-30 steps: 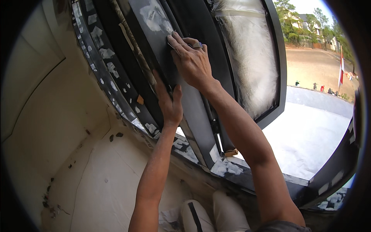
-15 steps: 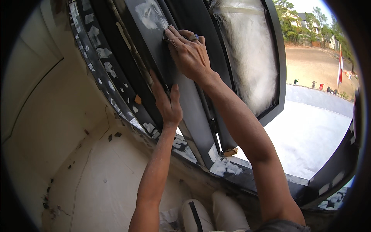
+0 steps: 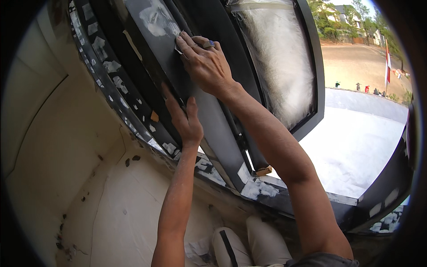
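Observation:
My right hand lies on the dark, dusty post of a window frame. Its fingers press a thin piece of sandpaper to the surface; only a pale edge of the sheet shows. A ring with a blue top is on one finger. Lower down, my left hand rests along the post's left edge, thumb apart and fingers stretched out, holding nothing. Beyond the right fingertips is a whitish filler patch on the post.
Right of the post stands a dark-framed panel with whitish wrapped filling. A small brown wedge sits at the frame's foot. Patched dark strips run at left, above a pale floor with scattered debris. Outside is a white ledge.
The whole view has shifted slightly, so the frame sits further left. Both hands stay on the post in nearly the same places, with the right still pressing on the sheet.

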A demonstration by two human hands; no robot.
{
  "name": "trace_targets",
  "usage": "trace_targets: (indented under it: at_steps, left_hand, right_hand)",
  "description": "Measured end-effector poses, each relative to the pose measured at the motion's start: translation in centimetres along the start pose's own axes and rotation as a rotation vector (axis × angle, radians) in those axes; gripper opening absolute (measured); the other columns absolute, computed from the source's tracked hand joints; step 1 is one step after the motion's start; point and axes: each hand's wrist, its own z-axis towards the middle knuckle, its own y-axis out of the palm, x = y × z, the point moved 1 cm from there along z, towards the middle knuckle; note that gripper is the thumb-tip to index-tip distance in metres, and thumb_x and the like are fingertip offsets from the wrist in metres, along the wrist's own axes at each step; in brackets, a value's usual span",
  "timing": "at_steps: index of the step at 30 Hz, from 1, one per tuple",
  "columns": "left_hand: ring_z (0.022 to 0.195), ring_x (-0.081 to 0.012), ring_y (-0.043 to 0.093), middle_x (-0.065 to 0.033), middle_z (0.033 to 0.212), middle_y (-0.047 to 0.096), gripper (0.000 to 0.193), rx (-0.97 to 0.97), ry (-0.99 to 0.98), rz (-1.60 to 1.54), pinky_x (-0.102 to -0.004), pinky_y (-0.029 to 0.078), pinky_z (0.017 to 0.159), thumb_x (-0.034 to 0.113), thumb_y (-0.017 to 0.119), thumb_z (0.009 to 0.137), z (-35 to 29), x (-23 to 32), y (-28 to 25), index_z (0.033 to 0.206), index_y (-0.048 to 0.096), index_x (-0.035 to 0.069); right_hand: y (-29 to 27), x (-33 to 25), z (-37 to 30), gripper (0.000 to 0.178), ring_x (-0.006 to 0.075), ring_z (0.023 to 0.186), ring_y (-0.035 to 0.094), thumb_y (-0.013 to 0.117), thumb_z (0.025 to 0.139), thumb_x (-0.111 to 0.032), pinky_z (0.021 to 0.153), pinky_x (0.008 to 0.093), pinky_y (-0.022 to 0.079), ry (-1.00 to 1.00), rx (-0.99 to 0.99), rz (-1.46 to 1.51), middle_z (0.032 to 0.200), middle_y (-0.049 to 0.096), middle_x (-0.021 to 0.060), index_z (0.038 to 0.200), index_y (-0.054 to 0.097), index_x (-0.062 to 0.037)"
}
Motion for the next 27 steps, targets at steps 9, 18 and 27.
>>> trace_targets:
  at_steps: [9,18,27]
  left_hand:
    - [0.136,-0.0391,0.045,-0.0291,0.149,0.035,0.077,0.081,0.097,0.083,-0.0471,0.041,0.11,0.04,0.047,0.106,0.1,-0.5,0.0,0.16,0.011,0.0]
    - [0.141,-0.0389,0.038,-0.0288,0.153,0.029,0.078,0.051,0.071,0.063,-0.0473,0.036,0.113,0.041,0.045,0.106,-0.1,-0.7,-0.1,0.16,0.008,0.0]
    - [0.151,-0.038,0.023,-0.0272,0.163,0.016,0.079,0.018,0.037,0.025,-0.047,0.025,0.121,0.04,0.045,0.106,-0.5,-0.9,-0.5,0.16,0.004,0.0]
  right_hand:
    - [-0.4,0.3,1.3,0.047,0.0311,0.131,0.056,0.06,0.097,-0.02,0.102,0.0424,0.041,-0.034,0.0,0.044,0.145,0.059,0.0113,0.142,0.055,-0.0063]
    - [-0.6,0.8,-1.1,0.044,0.0301,0.131,0.056,0.057,0.099,-0.021,0.099,0.0446,0.043,-0.083,-0.026,0.071,0.144,0.059,0.0087,0.141,0.056,-0.0071]
    - [-0.8,0.5,-0.6,0.041,0.0298,0.132,0.055,0.055,0.1,-0.02,0.102,0.0449,0.043,-0.083,-0.042,0.071,0.143,0.06,0.0083,0.14,0.058,-0.0093]
